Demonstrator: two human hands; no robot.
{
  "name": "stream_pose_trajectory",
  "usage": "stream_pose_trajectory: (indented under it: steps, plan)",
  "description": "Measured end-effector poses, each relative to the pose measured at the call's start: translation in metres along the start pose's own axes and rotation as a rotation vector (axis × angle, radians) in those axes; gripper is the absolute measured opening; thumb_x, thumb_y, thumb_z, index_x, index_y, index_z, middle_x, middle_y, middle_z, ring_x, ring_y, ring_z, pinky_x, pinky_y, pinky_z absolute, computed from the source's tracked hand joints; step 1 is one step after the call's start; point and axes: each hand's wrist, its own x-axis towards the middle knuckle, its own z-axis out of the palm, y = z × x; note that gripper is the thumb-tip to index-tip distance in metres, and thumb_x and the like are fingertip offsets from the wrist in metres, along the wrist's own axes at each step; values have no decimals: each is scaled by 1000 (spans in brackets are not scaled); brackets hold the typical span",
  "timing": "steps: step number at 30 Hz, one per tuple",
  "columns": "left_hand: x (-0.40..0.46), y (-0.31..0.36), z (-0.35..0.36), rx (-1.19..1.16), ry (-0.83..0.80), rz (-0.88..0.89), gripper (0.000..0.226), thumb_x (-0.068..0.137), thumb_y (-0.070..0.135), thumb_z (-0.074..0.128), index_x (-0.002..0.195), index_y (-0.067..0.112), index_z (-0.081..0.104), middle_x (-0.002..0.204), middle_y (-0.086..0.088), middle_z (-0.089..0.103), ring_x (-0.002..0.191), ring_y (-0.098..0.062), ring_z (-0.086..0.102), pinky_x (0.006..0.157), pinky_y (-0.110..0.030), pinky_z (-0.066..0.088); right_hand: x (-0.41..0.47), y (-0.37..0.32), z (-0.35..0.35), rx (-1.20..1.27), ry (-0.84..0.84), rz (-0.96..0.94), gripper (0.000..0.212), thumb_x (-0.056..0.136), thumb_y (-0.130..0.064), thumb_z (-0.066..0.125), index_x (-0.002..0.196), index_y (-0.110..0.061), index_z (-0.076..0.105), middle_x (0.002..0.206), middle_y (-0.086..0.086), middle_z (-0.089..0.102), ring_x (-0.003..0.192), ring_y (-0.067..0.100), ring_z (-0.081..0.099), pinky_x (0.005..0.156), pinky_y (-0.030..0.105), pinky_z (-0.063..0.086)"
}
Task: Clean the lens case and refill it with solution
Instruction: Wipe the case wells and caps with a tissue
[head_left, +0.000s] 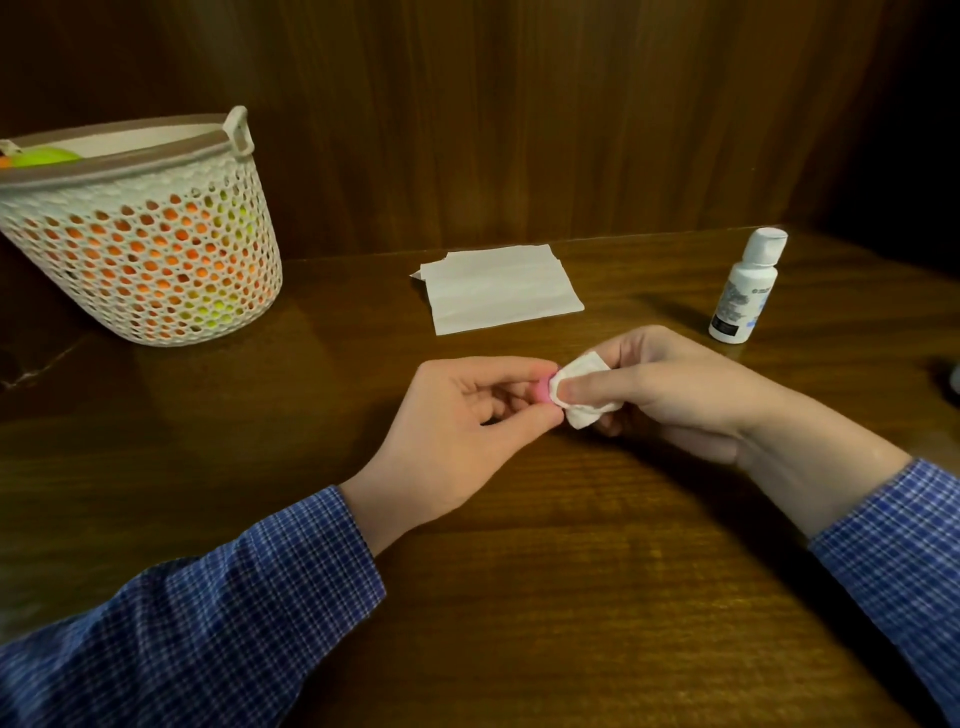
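Above the dark wooden tabletop, I pinch a small pink piece of the lens case between the thumb and fingers of my left hand. My right hand is closed on a folded white tissue and presses it against the pink piece. So little of the piece shows that I cannot tell which way it faces or where its long axis runs. It looks light, stiff and smooth, probably slippery if wet, so I judge the rim the safest hold. The tissue is soft and may tear. A solution bottle stands upright and capped, well apart to the right. Spare tissues lie flat beyond my hands; a perforated basket sits far left.
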Motion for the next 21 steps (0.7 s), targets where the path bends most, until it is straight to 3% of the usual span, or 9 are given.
stream_pose_trajectory:
  steps: [4, 8, 12, 17, 21]
  plan:
    - [1, 0, 0, 74, -13, -7, 32, 90, 14, 74, 121, 24, 74, 106, 8, 74, 102, -16, 71, 86, -36, 63, -2, 0, 5, 12, 56, -10, 15, 79, -23, 81, 86, -9, 82, 89, 13, 78, 75, 20, 63, 66, 29, 50]
    - [1, 2, -1, 74, -78, -47, 26, 95, 18, 68, 117, 29, 75, 99, 10, 76, 95, -11, 73, 84, -30, 63, -3, 2, 13, -228, 276, -159, 12, 79, -28, 82, 81, -17, 81, 83, 4, 78, 84, 26, 71, 76, 43, 59]
    - [3, 1, -3, 50, -137, -101, 20, 98, 20, 62, 107, 34, 74, 93, 8, 78, 86, -12, 75, 75, -26, 62, -5, 6, 20, -492, 391, -409, 7, 85, -31, 78, 80, -25, 76, 75, -10, 72, 76, 8, 66, 64, 19, 52]
    - [2, 6, -6, -55, -226, -164, 22, 102, 25, 54, 105, 32, 74, 95, 4, 76, 86, -15, 73, 69, -25, 59, -5, 8, 19, -656, 341, -662, 13, 90, -19, 75, 102, -19, 80, 87, -8, 73, 81, 10, 66, 71, 17, 51]
    - [3, 5, -7, -79, -259, -191, 22, 101, 28, 52, 104, 29, 74, 93, 3, 75, 84, -14, 70, 74, -28, 59, -6, 6, 18, -732, 268, -654, 10, 95, -17, 69, 100, -18, 78, 88, -5, 68, 80, 11, 62, 70, 20, 50]
